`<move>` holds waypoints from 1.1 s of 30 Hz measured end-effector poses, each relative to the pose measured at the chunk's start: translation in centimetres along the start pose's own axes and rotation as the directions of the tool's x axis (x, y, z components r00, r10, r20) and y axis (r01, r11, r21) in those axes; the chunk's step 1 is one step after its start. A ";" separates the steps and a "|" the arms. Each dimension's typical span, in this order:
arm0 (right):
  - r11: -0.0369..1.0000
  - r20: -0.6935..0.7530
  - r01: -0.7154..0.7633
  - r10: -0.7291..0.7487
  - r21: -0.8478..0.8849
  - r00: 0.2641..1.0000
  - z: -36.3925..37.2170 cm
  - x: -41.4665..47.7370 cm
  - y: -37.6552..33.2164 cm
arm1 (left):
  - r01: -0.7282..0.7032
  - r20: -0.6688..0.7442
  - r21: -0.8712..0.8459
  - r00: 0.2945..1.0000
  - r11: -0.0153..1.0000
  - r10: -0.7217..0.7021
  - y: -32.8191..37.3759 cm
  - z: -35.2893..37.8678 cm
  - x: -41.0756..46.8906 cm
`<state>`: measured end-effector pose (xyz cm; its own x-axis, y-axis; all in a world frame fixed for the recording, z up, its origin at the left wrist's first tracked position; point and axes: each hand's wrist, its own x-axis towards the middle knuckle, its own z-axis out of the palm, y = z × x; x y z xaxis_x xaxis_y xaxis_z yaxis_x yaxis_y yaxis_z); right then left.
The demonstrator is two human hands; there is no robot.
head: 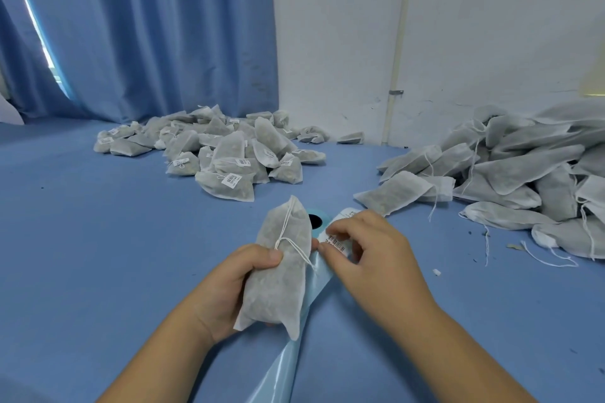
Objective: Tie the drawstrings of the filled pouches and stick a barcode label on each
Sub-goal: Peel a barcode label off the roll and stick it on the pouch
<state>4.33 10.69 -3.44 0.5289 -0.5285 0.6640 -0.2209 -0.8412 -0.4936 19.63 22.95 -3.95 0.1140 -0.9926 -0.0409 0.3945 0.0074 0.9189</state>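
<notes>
My left hand [235, 285] grips a filled grey-white pouch [284, 275] whose white drawstring [288, 239] is knotted near the middle. My right hand [370, 249] pinches a white barcode label [335, 243] at the edge of the shiny blue backing strip [288, 353]. The strip runs from a blue label roll [316, 219] behind the pouch down toward me. The roll is mostly hidden by the pouch and my fingers.
A heap of tied, labelled pouches [226, 154] lies at the back centre on the blue table [98, 239]. A heap of unlabelled pouches [517, 180] with loose strings fills the right side. Blue curtain [147, 26] and white wall [458, 26] stand behind.
</notes>
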 end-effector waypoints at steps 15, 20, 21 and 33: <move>0.998 0.085 -0.005 0.011 -0.068 0.996 -0.4 -0.2 -0.5 | -0.014 -0.045 -0.004 0.999 1.000 0.014 -0.3 -0.1 -0.2; 0.996 0.082 -0.046 0.053 -0.075 0.995 -0.3 -0.2 -0.5 | -0.046 -0.036 0.066 0.998 0.997 0.049 -0.4 0.0 -0.2; 0.995 0.080 -0.066 0.072 -0.070 0.994 -0.4 -0.3 -0.6 | -0.058 -0.034 0.089 0.998 0.994 0.061 -0.4 0.1 -0.3; 0.769 0.293 -0.502 0.413 0.395 0.862 -1.1 0.2 -0.9 | -0.076 -0.090 0.216 0.991 0.973 0.097 -0.9 0.0 -0.4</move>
<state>3.75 11.25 -2.26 0.6050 -0.7695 0.2045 -0.1118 -0.3363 -0.9351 19.25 23.32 -4.80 0.2336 -0.9722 0.0137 0.1786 0.0567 0.9823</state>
